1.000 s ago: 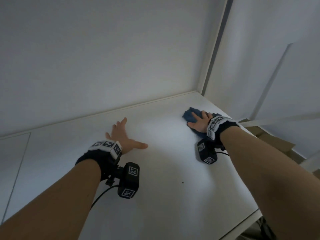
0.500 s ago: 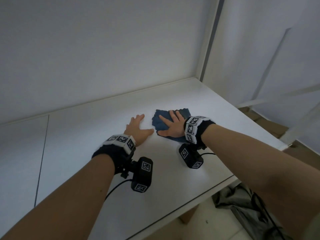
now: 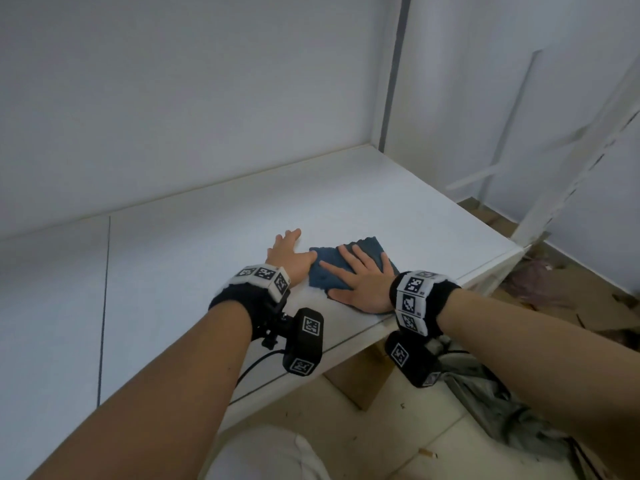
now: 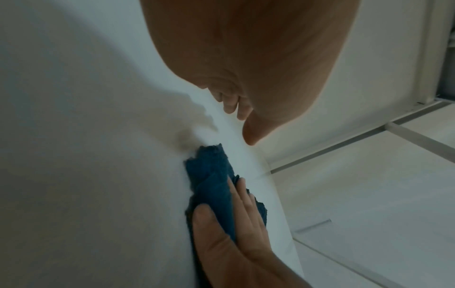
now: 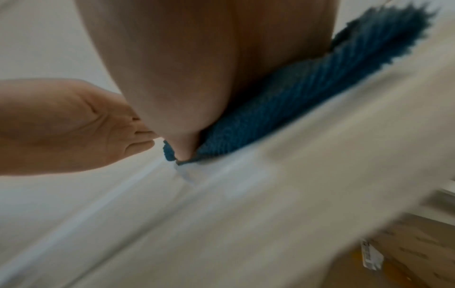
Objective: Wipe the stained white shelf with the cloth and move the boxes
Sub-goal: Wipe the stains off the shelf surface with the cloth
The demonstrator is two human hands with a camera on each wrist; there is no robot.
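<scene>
A dark blue cloth (image 3: 330,268) lies flat on the white shelf (image 3: 207,271), close to its front edge. My right hand (image 3: 360,277) presses on the cloth with straight, spread fingers; the left wrist view shows the same hand (image 4: 231,224) flat on the cloth (image 4: 209,179). My left hand (image 3: 289,252) rests flat on the bare shelf just left of the cloth, its thumb at the cloth's edge. In the right wrist view the cloth (image 5: 307,87) sticks out from under my palm, blurred. No stain shows on the shelf.
A white back wall and a side panel (image 3: 391,74) close off the shelf's far right corner. Below the front edge stand a cardboard box (image 3: 360,379), grey fabric (image 3: 485,393) on the tiled floor, and flattened cardboard (image 3: 571,299) at right. A seam (image 3: 104,306) crosses the shelf at left.
My right hand has dragged the cloth from the far right corner toward the front edge, ending beside my left hand. The left hand stayed flat on the shelf.
</scene>
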